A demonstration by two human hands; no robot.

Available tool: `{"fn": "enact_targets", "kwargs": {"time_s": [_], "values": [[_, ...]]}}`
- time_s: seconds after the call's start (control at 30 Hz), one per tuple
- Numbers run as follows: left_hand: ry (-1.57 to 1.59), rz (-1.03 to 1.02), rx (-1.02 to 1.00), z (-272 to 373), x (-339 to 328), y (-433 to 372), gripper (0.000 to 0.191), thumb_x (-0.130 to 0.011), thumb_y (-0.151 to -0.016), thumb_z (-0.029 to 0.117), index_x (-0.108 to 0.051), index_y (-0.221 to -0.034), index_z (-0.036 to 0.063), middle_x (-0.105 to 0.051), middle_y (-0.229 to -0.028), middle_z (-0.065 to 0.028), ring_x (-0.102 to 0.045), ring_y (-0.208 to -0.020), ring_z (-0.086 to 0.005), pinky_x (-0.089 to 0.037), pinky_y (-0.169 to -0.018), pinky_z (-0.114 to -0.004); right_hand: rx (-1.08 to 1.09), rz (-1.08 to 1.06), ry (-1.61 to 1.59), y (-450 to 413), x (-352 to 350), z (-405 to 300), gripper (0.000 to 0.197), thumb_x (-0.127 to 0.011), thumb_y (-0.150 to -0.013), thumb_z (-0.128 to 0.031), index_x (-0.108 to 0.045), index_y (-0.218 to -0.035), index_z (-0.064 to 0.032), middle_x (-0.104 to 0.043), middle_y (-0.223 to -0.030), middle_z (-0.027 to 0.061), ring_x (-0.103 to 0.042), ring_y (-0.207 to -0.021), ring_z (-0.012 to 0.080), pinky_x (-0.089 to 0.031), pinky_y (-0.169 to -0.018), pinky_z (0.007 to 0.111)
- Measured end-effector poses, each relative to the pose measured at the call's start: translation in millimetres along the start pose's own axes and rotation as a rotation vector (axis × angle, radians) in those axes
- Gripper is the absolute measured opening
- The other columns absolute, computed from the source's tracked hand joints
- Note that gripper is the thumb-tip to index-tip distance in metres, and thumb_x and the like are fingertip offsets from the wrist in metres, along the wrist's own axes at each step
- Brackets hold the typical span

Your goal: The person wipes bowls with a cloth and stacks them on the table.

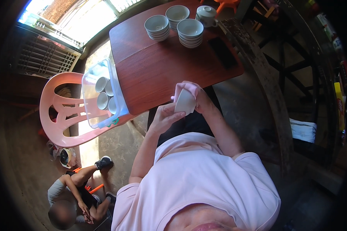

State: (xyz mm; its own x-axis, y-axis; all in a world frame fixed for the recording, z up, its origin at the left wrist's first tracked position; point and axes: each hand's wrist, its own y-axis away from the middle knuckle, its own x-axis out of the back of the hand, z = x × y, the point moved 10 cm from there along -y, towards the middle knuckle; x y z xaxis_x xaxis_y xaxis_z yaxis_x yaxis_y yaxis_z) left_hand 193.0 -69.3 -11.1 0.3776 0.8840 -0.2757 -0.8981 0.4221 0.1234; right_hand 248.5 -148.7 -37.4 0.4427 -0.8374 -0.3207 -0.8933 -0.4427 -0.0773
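My left hand point(167, 117) grips a small white ceramic bowl point(185, 102), tilted on its side, by its lower part. Wrapped over the bowl's upper edge is a pink cloth point(189, 86), which my right hand point(203, 99) presses against it from the other side. The bowl's inside is hidden from me. Both hands are just off the near edge of a reddish-brown wooden table point(159, 72). On the table's far part stand three stacks of white bowls, a left stack point(157, 27), a back stack point(177, 14) and a front stack point(190, 32).
Beside the stacks stands an upside-down white mug point(206, 16). A black phone-like slab point(222, 52) lies near the table's right edge. Left, a pink plastic chair point(53, 127) bears a clear plastic bin point(88, 108) with several white cups point(103, 99). A seated person point(75, 187) is at lower left.
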Motion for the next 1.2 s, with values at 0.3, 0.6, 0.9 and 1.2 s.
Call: {"fn": "enact_targets", "kwargs": {"time_s": [0.3,0.6,0.9,1.2], "values": [[-0.262,0.081,-0.258,37.1,12.8,-40.7,0.019,-0.057,-0.086,0.000,-0.061,-0.104,-0.0018,-0.063,-0.095,-0.0021,-0.057,-0.089,-0.0088,-0.048,-0.078,-0.023,-0.227,-0.067,-1.214,10.2,-45.9,22.0,0.038,-0.047,-0.096,-0.029,-0.046,-0.127,-0.0082,-0.058,-0.111,0.0114,-0.062,-0.097,0.0193,-0.057,-0.071,0.034],[-0.349,0.098,-0.173,-7.3,48.9,-83.7,0.019,-0.053,-0.081,-0.008,-0.057,-0.099,-0.0015,-0.055,-0.082,0.0032,-0.049,-0.078,-0.0052,-0.045,-0.068,-0.022,-0.366,0.070,-1.150,-2.1,-15.3,33.3,0.060,-0.054,-0.088,-0.049,-0.037,-0.133,-0.0132,-0.047,-0.130,0.0107,-0.049,-0.120,0.0273,-0.045,-0.096,0.048],[-1.162,0.337,-0.190,22.3,88.9,-98.8,0.024,-0.052,-0.081,0.001,-0.058,-0.103,0.0026,-0.063,-0.090,-0.0199,-0.061,-0.083,-0.0361,-0.049,-0.073,-0.040,-0.323,0.401,-0.803,26.2,47.5,49.5,0.051,-0.067,-0.084,-0.013,-0.041,-0.128,-0.0068,-0.053,-0.122,0.0105,-0.054,-0.115,0.0266,-0.047,-0.095,0.043],[-1.499,0.166,-0.389,11.6,91.8,-123.1,0.026,-0.050,-0.077,-0.002,-0.057,-0.102,0.0024,-0.062,-0.098,-0.0184,-0.059,-0.096,-0.0354,-0.046,-0.085,-0.042,-0.309,0.445,-0.817,45.4,48.7,49.9,0.053,-0.068,-0.082,-0.010,-0.042,-0.129,-0.0095,-0.054,-0.123,0.0105,-0.054,-0.115,0.0270,-0.048,-0.094,0.043]]}}
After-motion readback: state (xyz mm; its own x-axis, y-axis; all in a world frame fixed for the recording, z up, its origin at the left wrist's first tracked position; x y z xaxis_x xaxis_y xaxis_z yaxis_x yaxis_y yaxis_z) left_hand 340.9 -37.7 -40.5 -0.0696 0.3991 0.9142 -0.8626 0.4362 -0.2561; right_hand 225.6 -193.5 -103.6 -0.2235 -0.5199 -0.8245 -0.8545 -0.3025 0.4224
